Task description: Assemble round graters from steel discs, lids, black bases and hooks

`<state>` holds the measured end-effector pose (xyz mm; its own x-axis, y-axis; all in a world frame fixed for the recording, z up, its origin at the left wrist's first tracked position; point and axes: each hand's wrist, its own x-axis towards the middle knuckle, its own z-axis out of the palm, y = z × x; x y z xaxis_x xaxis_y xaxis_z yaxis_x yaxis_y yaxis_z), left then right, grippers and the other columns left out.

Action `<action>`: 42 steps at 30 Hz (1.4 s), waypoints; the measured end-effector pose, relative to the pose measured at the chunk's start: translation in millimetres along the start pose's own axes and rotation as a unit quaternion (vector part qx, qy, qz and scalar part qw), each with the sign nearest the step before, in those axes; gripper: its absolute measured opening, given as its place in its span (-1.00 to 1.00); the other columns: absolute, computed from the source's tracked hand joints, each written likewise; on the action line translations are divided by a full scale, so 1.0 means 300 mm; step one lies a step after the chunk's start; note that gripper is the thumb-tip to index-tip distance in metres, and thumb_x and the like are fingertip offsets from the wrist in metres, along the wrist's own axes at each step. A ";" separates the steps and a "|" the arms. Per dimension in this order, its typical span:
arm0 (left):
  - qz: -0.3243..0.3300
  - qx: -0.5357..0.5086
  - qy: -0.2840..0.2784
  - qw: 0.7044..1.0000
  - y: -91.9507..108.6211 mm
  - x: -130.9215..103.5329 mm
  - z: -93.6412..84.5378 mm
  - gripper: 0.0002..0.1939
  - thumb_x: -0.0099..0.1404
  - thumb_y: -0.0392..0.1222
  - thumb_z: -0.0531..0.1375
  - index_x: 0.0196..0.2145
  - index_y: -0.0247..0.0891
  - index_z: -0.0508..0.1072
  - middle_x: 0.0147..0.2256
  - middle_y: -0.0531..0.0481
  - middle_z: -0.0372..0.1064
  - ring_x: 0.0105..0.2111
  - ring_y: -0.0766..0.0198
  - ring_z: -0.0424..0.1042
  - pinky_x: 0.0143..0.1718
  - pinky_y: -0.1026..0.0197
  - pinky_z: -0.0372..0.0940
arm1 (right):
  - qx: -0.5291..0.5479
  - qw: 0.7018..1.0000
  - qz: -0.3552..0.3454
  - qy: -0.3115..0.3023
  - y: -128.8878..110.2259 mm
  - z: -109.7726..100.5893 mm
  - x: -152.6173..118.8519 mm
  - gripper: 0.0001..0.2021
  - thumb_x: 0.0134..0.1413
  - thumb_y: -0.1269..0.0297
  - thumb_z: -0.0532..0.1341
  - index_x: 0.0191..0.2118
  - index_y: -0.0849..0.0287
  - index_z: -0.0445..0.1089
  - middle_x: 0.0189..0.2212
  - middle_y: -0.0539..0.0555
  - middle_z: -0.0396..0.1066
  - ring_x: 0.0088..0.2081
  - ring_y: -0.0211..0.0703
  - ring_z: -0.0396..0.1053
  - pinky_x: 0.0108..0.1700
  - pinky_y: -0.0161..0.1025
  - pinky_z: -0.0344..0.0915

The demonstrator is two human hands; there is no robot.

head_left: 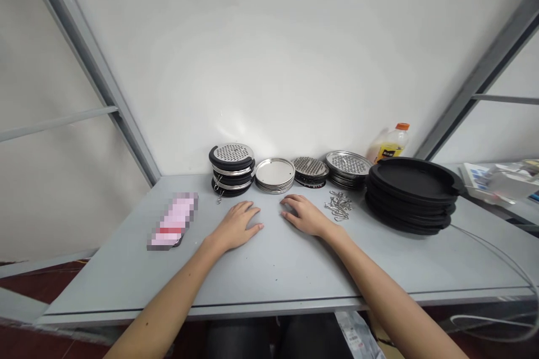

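Note:
My left hand (239,225) rests on the grey table, fingers spread and holding nothing. My right hand (306,215) lies on the table too, fingers apart, nothing in it. Behind my left hand is a stack of black-rimmed round graters (232,169) with small metal clips hanging at the side. Between and beyond the hands sits a pile of shiny round metal plates (275,173). Farther right are a stack of round grater discs (310,168) and a stack of silver-rimmed perforated discs (348,165). A heap of small metal clips (338,205) lies right of my right hand.
A tall stack of black round trays (412,193) stands on the right, a bottle with an orange cap (392,146) behind it. A phone (174,221) with a blurred screen lies on the left. A white wall rises behind; a white cable (497,244) runs along the right.

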<state>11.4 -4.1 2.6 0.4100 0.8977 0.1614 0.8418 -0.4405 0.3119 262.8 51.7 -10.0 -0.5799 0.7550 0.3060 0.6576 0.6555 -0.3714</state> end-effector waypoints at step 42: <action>0.004 0.018 -0.001 1.000 0.004 -0.008 -0.002 -0.50 0.36 0.06 0.06 0.15 -0.26 0.32 0.22 -0.24 0.15 0.25 -0.01 0.08 0.24 -0.04 0.04 | -0.010 1.000 -0.001 -0.005 -0.008 -0.003 0.001 -0.64 0.19 0.20 0.12 0.04 0.25 0.36 0.03 0.29 0.35 0.07 0.09 0.29 0.11 0.02 0.23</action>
<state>11.3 -6.7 3.1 0.4184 0.8938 0.1613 0.8504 -0.4478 0.2763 261.5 50.2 -8.1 -0.5858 0.7538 0.2977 0.6658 0.6570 -0.3537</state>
